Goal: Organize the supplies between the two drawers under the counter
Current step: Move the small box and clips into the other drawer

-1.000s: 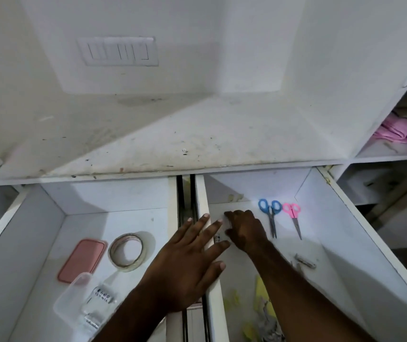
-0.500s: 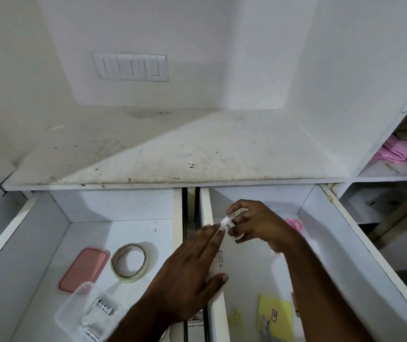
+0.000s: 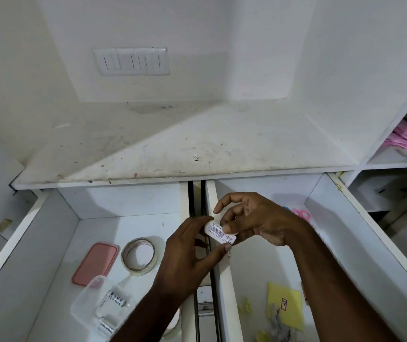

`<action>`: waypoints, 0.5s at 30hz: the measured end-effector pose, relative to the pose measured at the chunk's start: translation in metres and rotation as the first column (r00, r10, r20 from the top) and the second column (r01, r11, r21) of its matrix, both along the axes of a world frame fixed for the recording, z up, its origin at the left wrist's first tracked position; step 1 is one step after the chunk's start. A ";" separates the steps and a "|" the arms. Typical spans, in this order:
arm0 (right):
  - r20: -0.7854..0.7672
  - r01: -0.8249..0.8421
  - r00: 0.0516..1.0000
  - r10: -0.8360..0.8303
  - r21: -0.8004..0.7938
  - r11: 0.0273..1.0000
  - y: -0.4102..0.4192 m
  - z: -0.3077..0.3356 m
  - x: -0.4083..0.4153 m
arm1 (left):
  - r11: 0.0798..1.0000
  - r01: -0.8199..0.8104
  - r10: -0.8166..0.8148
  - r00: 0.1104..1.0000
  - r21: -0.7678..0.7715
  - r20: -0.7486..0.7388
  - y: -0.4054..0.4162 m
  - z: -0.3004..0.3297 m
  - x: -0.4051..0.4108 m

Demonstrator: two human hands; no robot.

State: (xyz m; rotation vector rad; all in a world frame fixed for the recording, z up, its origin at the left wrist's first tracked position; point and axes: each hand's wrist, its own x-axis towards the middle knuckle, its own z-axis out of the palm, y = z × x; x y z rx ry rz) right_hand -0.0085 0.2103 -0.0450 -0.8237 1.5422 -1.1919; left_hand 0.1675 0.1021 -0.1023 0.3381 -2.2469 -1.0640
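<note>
The right hand (image 3: 259, 220) hides most of the pink-handled scissors (image 3: 302, 214) by the right drawer's far wall; print on the small white labelled container (image 3: 219, 232) is unreadable — the clear plastic box (image 3: 98, 309) is partly behind the left forearm.

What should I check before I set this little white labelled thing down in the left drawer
1. Hold on the small white labelled item: ok, right hand pinches it, left hand touches its other end.
2. Left drawer open: ok.
3. Bare floor to set it on: ok, there is room behind the tape roll and the pink lid.
4. Clear plastic box ready to take it: cannot tell, it already holds small labelled pieces.
5. Gap between the drawers right below the hands: not ok, the item could fall in.
6. What the label says: cannot tell, print too small.
</note>
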 end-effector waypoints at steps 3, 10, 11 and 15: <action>-0.095 0.249 0.964 -0.249 -0.012 0.968 -0.002 -0.013 -0.010 | 1.000 0.005 -0.005 1.000 0.017 0.009 -0.003 0.000 0.002; -0.492 0.233 0.870 0.029 0.462 0.856 -0.014 -0.102 -0.016 | 0.999 0.045 -0.043 0.996 -0.029 0.077 -0.004 -0.001 0.003; -0.540 0.213 0.836 0.098 0.485 0.848 -0.017 -0.109 -0.012 | 0.998 0.051 -0.049 0.996 -0.034 0.080 -0.004 -0.001 0.003; -0.691 0.183 0.678 0.251 0.489 0.853 -0.026 -0.124 -0.001 | 0.998 0.053 -0.050 0.996 -0.044 0.079 -0.005 0.000 0.004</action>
